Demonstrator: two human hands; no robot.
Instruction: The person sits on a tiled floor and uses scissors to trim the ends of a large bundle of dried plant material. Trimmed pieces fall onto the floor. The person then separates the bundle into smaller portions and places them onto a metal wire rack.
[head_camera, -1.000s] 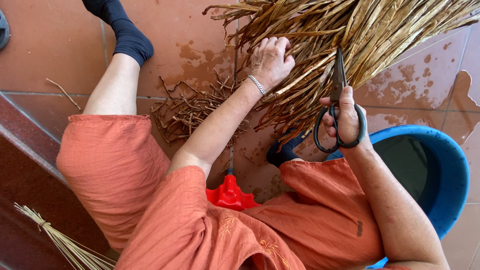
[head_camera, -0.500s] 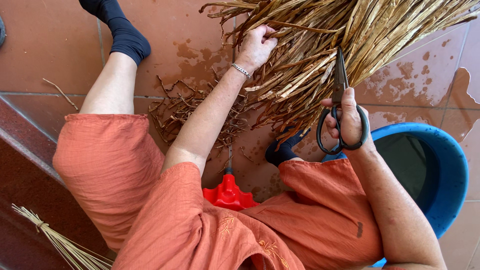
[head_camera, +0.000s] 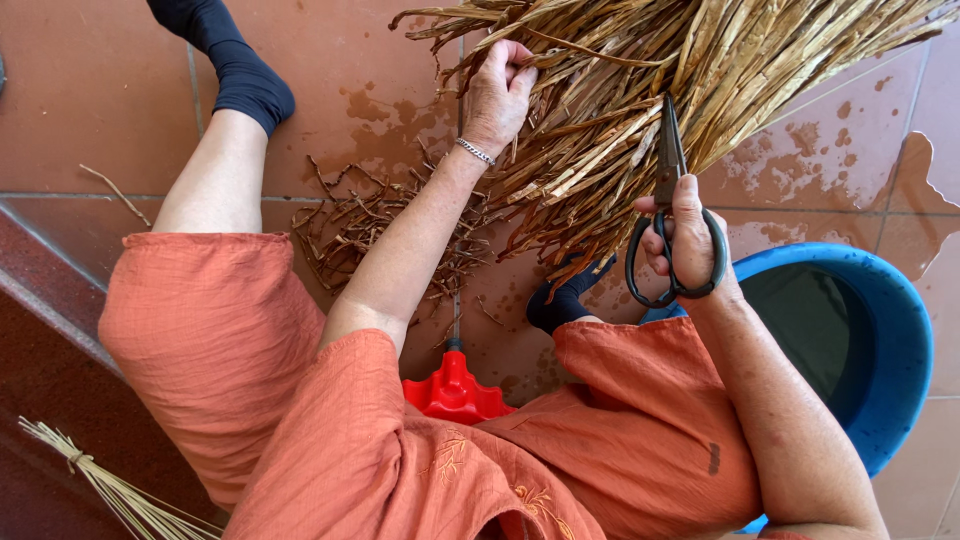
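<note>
Sorting dry tan straw bundle (head_camera: 640, 110): left hand (head_camera: 497, 95) pinched stalk; right hand (head_camera: 685, 235) gripped closed black iron scissors (head_camera: 668, 190). Next likely needed: blades opened at stalk.

Bright, even daylight; soft shadows, sharp focus throughout.

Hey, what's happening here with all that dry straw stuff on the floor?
A person in orange clothes sits on a tiled floor, working on a big bundle of dried plant strips. The left hand grips a few strips near the bundle's edge. The right hand holds black scissors, blades closed and pointing up beside the bundle. Cut scraps lie between the legs, a blue tub stands at the right, and a red plastic stool is under the person.
</note>
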